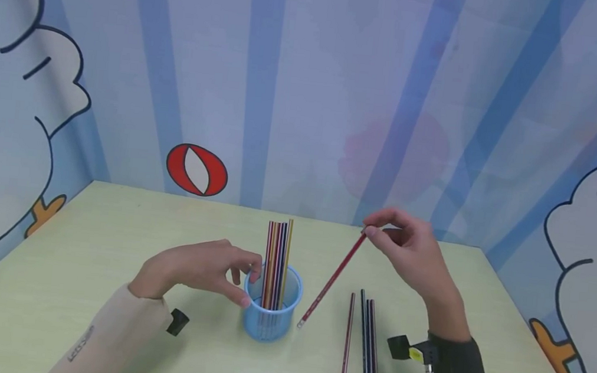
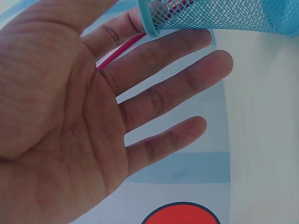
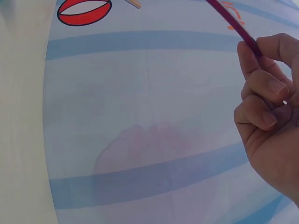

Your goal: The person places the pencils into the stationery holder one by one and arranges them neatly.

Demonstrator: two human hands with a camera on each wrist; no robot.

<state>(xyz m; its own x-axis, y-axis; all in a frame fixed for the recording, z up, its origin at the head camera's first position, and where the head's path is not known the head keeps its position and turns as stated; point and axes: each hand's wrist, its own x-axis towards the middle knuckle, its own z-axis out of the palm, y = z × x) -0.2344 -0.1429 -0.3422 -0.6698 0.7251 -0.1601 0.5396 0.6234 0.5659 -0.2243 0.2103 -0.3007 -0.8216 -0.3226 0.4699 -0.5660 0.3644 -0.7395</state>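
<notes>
The grip of the right hand (image 1: 413, 259) pinched one end of a red pencil (image 1: 332, 280), holding it tilted, its lower end near the blue mesh cup (image 1: 267, 327). The grip of the left hand (image 1: 195, 268) was spread at the cup's rim. Upright pencils (image 1: 276, 261) stood inside; loose pencils (image 1: 372, 347) lay on the table (image 1: 200, 338).

Hands: 2, one left hand (image 1: 206, 267), one right hand (image 1: 410, 249). Mesh cup (image 1: 267, 326): 1. Pencils: 1 red pencil (image 1: 333, 281) in the right hand; 1 single pencil (image 1: 347, 345) lying near right; to its right, a bunch of pencils (image 1: 371, 347), apparently 3; upright pencils (image 1: 276, 261) in the cup, at least 5, overlapping, exact count unclear. Table (image 1: 198, 355): 1. Backdrop, far left: 1 red oval (image 1: 176, 164). Wrist devices (image 1: 177, 322): 2, one per arm.
</notes>
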